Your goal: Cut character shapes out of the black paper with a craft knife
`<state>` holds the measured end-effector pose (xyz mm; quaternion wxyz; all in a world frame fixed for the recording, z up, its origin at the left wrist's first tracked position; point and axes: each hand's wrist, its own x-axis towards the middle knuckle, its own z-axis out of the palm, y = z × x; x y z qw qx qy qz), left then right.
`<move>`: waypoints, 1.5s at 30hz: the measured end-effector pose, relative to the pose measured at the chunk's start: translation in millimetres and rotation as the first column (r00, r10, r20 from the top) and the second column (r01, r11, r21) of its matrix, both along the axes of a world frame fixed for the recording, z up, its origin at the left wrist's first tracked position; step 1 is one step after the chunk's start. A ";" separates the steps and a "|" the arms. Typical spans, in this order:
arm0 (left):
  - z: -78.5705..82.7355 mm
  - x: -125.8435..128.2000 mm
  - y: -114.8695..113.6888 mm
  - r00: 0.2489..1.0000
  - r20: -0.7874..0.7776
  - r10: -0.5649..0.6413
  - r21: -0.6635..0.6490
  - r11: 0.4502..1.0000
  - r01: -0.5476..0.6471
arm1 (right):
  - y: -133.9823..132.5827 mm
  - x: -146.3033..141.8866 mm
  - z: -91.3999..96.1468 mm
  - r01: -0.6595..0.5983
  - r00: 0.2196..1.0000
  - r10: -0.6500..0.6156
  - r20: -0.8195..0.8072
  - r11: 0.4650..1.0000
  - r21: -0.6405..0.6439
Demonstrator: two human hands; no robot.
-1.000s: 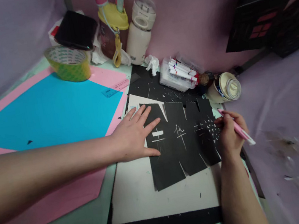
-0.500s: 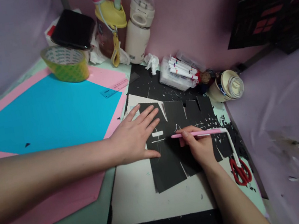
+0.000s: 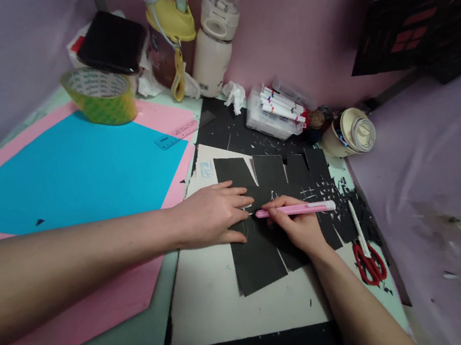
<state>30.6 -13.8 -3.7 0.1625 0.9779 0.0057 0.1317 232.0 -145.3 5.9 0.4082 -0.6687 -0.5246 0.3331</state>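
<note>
In the head view, the black paper [image 3: 257,272] lies under both hands, on a white board [image 3: 215,315] on the surface. The left hand [image 3: 215,215] rests flat across the paper's left part, palm down, fingers loosely spread and gripping nothing. The right hand [image 3: 296,225], lower over the middle, pinches a pink pen-shaped tool [image 3: 295,209] between thumb and fingers. The tool's long axis runs nearly left to right, its thin tip pointing left, just beside the left fingertips; whether the tip touches the paper I cannot tell. Pale character-like shapes show on the paper, partly hidden by the hands; slits cut into its upper and lower edges.

Red-handled scissors [image 3: 376,264] lie right of the right wrist, a white pen-like tool [image 3: 356,222] reaching onto them. Beyond the paper, a clear plastic case [image 3: 263,119] holds white-barrelled markers [image 3: 279,109]. A cream cup [image 3: 332,142] stands to its right, contents unclear. Farther back, a yellow-topped bottle [image 3: 170,21] stands beside a white bottle [image 3: 212,62]; what they contain is hidden.
</note>
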 end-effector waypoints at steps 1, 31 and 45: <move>-0.3 0.1 -0.1 1.000 0.006 -0.003 0.001 1.000 0.003 | 0.1 0.2 -0.2 0.000 1.000 0.000 0.000 1.000 -0.001; 6.1 -0.4 -1.5 0.999 -0.048 0.012 -0.023 1.000 -0.013 | 5.3 0.0 4.6 0.093 0.994 -0.092 0.065 0.996 -0.015; 0.7 0.3 -1.2 1.000 -0.009 0.013 -0.026 1.000 -0.013 | 0.3 -6.3 3.3 0.010 1.000 -0.010 0.019 1.000 0.013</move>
